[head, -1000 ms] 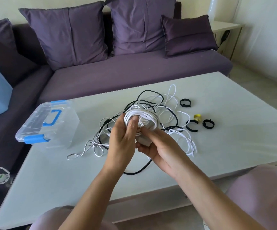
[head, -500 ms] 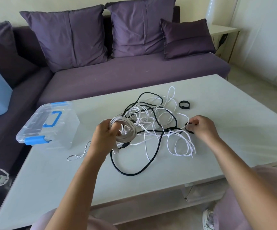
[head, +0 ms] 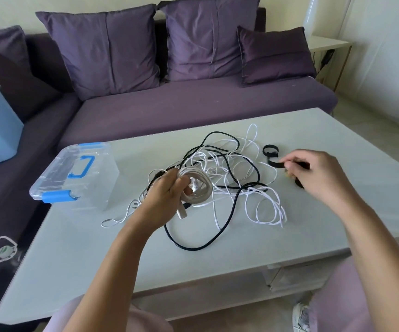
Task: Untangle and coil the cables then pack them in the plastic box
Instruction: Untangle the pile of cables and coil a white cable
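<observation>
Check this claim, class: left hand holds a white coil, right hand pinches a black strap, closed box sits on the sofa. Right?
One slip: the head view shows the closed box on the table, not the sofa. The left hand holds the white coil and the right hand pinches the black strap, as stated.

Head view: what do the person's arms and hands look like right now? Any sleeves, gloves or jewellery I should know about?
Both are bare. The left hand and right hand wear no gloves, and no ring, watch or wristband shows. Both forearms are uncovered as far as the frame's edge, so no sleeve is in view. Pale pink trousers show below them.
</observation>
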The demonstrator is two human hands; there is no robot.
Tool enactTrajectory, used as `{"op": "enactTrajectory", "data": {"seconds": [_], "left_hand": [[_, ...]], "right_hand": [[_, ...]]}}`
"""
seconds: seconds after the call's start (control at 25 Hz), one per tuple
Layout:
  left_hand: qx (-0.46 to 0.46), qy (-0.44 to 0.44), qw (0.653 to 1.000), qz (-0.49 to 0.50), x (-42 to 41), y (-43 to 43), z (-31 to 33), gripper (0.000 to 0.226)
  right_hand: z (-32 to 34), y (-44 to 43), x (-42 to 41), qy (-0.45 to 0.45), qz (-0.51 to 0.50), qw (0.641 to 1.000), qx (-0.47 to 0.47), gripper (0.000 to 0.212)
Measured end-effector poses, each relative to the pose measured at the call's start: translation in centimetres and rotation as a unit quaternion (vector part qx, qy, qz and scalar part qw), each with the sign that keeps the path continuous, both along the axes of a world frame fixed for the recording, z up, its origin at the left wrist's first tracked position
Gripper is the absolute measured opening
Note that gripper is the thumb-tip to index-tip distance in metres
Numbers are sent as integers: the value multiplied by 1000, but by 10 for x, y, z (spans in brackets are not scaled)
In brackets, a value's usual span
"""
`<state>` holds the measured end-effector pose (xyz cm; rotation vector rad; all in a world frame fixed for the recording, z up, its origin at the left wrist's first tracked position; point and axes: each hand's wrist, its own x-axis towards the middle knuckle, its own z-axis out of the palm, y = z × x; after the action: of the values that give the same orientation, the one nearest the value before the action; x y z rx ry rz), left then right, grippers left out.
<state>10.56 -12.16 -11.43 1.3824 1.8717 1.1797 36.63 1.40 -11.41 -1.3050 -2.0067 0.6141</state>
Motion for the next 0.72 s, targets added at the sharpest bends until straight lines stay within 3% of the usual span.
{"op": "enactTrajectory", "data": {"seconds": [0.08,0.16,0.28,0.44,0.52,0.6,0.72], "left_hand": [[3,25,1000,-14,4,-2,0,27],[12,72,997,-19,8,-3,0,28],[22,119,992,-38,16,-5,1,28],[57,163,982,-78,23,-6,0,23],[65,183,977,-92,24,-5,-2,31],[76,193,974,-95,24,-5,-3,42],[91,188,974,-91,25,-6,-2,34]], "right_hand": [[31,-26,-11,68,144,987,-35,10],[50,-46,-25,99,291,946,-104,2],[52,-60,-44,29,413,894,-173,7],[47,-57,-57,-70,390,908,-133,2],[48,-55,-60,-96,371,917,-113,1],[50,-57,-63,-110,356,924,-90,2],[47,-62,-67,-86,311,946,-27,13]]}}
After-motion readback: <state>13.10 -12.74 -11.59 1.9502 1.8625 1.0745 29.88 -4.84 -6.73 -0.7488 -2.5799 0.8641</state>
